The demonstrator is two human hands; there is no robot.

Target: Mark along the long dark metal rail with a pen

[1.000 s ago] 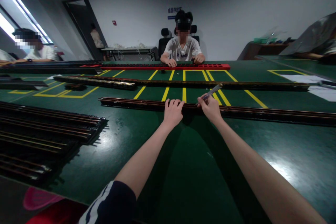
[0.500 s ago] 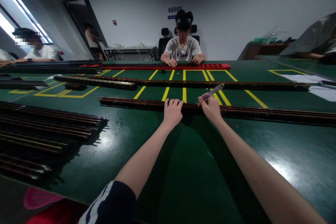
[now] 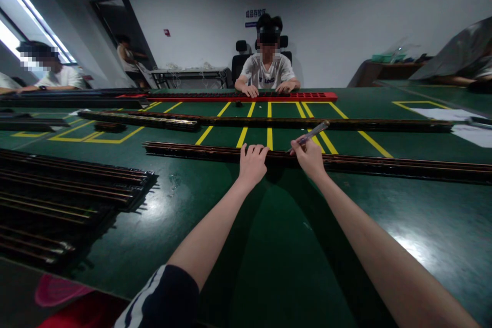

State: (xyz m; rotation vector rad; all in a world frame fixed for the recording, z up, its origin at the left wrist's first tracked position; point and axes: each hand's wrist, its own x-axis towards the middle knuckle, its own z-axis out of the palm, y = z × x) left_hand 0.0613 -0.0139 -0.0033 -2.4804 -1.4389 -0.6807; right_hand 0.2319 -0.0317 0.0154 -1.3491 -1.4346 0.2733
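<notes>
right here on my feed, the right hand (image 3: 309, 158) has its fingers clamped on a slim pen-like tool (image 3: 315, 130), shaft leaning up and away to the right of the fingertips. its tip points down and left at the long dark strip (image 3: 384, 168); touching it or just above, i can't tell from here. the strip runs crosswise right under both sets of fingers, reaching well out to either side, reddish lines along its length.

and there's my left hand (image 3: 252, 166), just left of the tool tip, fingers a little apart and laid over that same strip; whether the thumb pinches from below, i can't tell.

past the fingertips, a second dark strip (image 3: 346, 124) lies about level with the first, yellow lines (image 3: 269, 130) crossing the green table (image 3: 288, 246) between them. farther out beyond the fingers, a co-worker (image 3: 267, 73) sits with both hands at a red frame (image 3: 319, 97). well left of my left fingers, a dark stack of strips (image 3: 57, 179) spreads toward me; far right of the right fingers, white paper (image 3: 474, 136) lies flat.
</notes>
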